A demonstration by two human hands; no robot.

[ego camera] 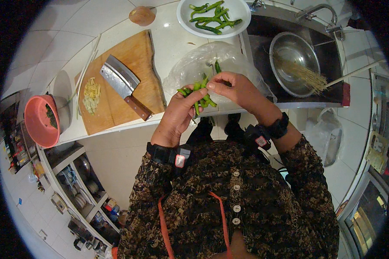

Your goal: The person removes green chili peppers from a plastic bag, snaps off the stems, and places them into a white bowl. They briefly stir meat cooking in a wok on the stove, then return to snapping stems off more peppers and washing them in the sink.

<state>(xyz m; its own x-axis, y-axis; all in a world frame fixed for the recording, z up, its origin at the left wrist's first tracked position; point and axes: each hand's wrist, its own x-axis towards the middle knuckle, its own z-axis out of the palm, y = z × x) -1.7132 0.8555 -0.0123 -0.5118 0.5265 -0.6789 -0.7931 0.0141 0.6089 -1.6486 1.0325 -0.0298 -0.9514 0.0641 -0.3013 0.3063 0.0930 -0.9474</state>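
A bunch of green chili peppers [205, 101] lies in the grip of my left hand [176, 111], above the counter's front edge. My right hand [235, 90] meets the bunch with thumb and forefinger pinched together. Whether a stem is between those fingertips is hidden. Beneath both hands spreads a clear plastic bag [189, 68], with one green pepper [217, 66] showing just beyond my right hand. Further back, a white bowl [182, 20] contains several long green peppers [210, 20].
Left on the counter, a wooden cutting board [133, 48] bears a cleaver [120, 76] and chopped pale pieces [91, 94]. A pink bowl [40, 121] stands at the left end, an onion [142, 16] behind. The sink [259, 64] at right contains a metal basin [295, 48] with a whisk brush [306, 76].
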